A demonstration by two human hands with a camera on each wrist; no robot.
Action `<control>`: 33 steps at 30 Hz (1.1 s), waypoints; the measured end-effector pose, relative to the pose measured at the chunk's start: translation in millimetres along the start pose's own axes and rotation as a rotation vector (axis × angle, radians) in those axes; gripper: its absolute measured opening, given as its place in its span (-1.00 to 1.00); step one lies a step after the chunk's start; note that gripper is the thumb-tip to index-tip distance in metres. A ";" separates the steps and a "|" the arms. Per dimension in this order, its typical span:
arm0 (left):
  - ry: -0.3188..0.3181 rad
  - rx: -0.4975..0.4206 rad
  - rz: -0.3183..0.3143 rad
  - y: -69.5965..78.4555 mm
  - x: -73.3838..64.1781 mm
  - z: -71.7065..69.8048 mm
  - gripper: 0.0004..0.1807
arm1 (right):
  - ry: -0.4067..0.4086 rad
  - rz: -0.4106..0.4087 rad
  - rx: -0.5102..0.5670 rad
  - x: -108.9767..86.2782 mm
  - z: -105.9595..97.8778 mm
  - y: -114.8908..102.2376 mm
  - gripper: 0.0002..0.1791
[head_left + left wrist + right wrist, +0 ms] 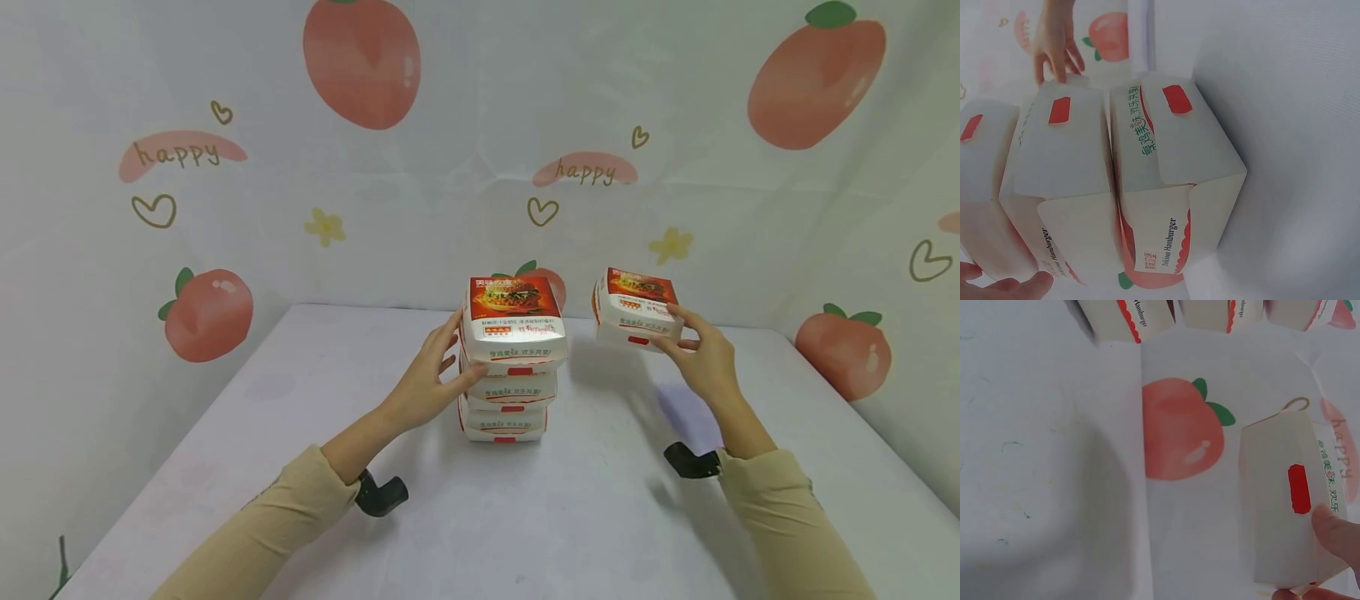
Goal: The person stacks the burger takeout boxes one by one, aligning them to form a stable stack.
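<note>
Three white cardboard burger boxes stand stacked on the table, their printing red and green. The top burger box (517, 329) has a burger picture on its lid; the middle box (517, 390) and bottom box (506, 423) show their fronts. Against the stack's left side rests my left hand (423, 383), fingers along the top box's side and thumb near its lower front corner. My right hand (705, 354) pinches another burger box (637, 308) by its right end, off the table and right of the stack. In the right wrist view, the thumb (1335, 531) presses that box's front.
A white cloth covers the table (600, 517). Behind it hangs a white backdrop (465, 225) printed with red fruit, hearts and "happy". Black wrist mounts (381, 495) jut from under both sleeves.
</note>
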State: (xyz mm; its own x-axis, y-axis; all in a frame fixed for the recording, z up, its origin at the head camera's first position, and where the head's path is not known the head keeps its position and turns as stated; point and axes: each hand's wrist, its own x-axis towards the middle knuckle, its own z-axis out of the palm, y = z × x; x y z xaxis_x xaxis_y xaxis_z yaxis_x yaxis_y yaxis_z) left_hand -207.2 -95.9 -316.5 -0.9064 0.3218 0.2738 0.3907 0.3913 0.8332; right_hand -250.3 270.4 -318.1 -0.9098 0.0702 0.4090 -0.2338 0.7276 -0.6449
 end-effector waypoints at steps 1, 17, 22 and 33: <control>0.000 0.000 0.001 0.1 0.0 0.0 -0.10 | 0.000 0.001 0.004 -0.1 -0.9 -1.1 -0.37; -0.002 -0.006 -0.001 -0.8 -1.0 0.8 -0.10 | -0.008 0.010 0.001 0.0 -11.4 -13.2 -0.35; 0.001 0.002 0.000 -0.6 -0.6 0.7 -0.09 | 0.000 0.002 -0.008 -0.5 -15.3 -16.9 -0.34; -0.001 -0.006 0.002 -0.8 -1.0 0.5 -0.09 | 0.016 0.013 -0.027 -1.0 -23.6 -25.8 -0.32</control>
State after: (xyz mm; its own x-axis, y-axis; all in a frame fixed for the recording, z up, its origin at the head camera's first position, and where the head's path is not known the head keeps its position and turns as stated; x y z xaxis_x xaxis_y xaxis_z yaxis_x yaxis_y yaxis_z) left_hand -206.6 -96.1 -317.7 -0.9053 0.3238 0.2748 0.3915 0.3855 0.8356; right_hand -235.2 267.7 -286.7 -0.9070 0.0910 0.4111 -0.2121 0.7448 -0.6327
